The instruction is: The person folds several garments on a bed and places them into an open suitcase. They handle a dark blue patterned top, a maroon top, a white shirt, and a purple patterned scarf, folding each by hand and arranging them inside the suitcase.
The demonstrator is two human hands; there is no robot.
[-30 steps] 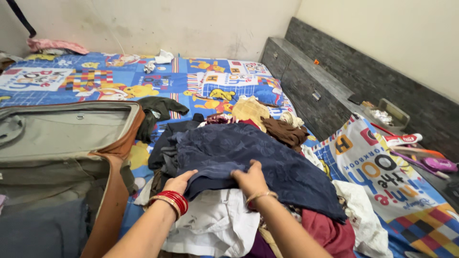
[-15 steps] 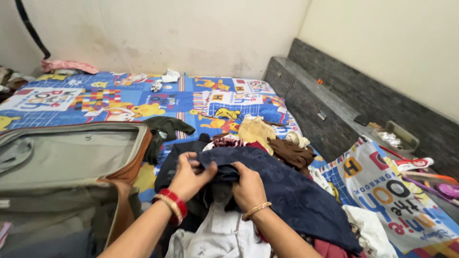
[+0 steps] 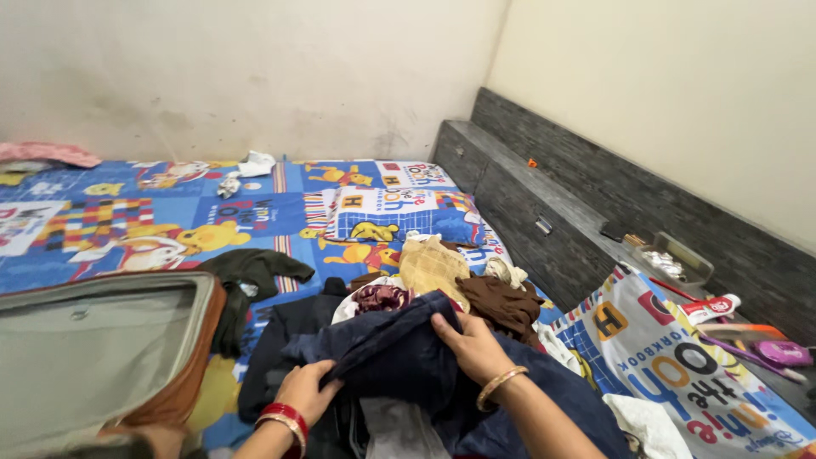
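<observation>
A dark navy patterned garment (image 3: 387, 353) lies bunched on top of a heap of clothes on the bed. My left hand (image 3: 306, 393), with red bangles at the wrist, grips its near left edge. My right hand (image 3: 469, 344), wearing a gold bangle, holds a fold of the same cloth near the middle. Under it show a white cloth (image 3: 393, 429), a maroon patterned piece (image 3: 381, 297), a yellow-tan cloth (image 3: 432, 266) and a brown garment (image 3: 503, 302).
An open brown suitcase (image 3: 93, 353) with grey lining lies at the left. A dark green garment (image 3: 251, 268) rests beside it on the blue cartoon-print bedsheet (image 3: 127, 225). The grey headboard ledge (image 3: 578, 217) at right carries small items, a tube and a pink object (image 3: 782, 351).
My hands have gathered the navy garment from spread flat into a bunched fold and lifted its edge. The camera has tilted up and turned right.
</observation>
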